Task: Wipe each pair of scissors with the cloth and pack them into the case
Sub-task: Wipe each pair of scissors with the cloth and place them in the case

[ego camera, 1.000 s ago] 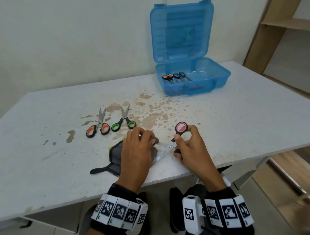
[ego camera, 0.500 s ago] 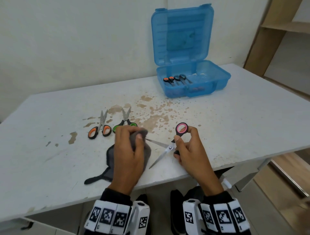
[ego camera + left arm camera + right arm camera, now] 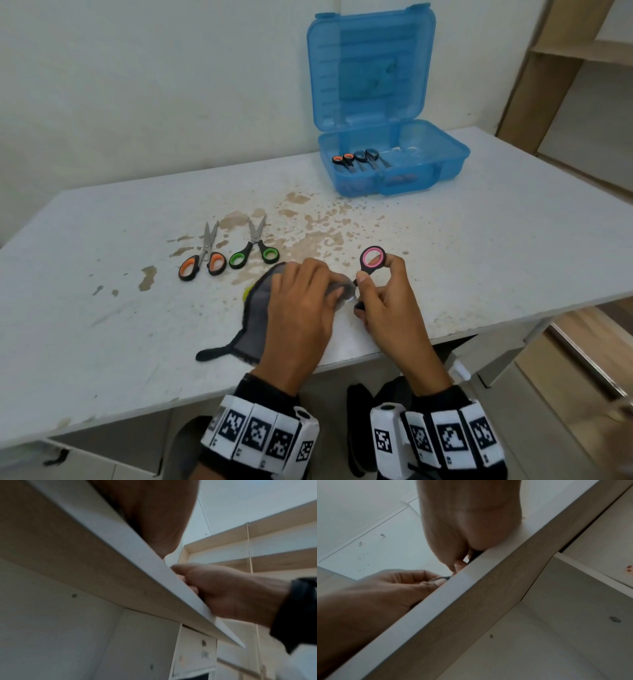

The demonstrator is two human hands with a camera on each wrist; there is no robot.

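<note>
Both hands clamped — left (image 3: 301, 308) on cloth (image 3: 255, 318), right (image 3: 387, 301) on pink scissors (image 3: 371, 258); 2 scissors (image 3: 229, 253) nearby.

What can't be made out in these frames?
- Blades of the pink scissors: head view, hidden under the cloth and left hand.
- Both wrist views: the table edge blocks the tabletop.
- Scissors in the case: head view, too small to count surely.
- Right hand covers the lower handle.
</note>
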